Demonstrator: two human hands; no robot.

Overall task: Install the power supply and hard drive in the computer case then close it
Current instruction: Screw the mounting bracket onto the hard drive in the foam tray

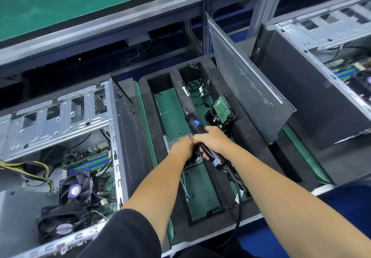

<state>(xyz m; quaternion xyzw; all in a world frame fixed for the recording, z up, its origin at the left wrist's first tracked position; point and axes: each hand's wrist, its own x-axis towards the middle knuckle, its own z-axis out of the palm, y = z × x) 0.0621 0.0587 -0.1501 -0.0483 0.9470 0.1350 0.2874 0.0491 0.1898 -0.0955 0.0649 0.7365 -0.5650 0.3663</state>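
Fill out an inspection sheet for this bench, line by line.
Surface: black foam tray with green-floored slots.
Job's things: open computer case at left; hard drive propped in the tray, circuit board up; side panel leaning upright.
Clutter: nothing seen.
Grippers: right hand grips the electric screwdriver; left hand reaches into the tray, what it holds is unclear.
Cables: screwdriver cord; black cables in a slot.
Surroundings: second open case at right.
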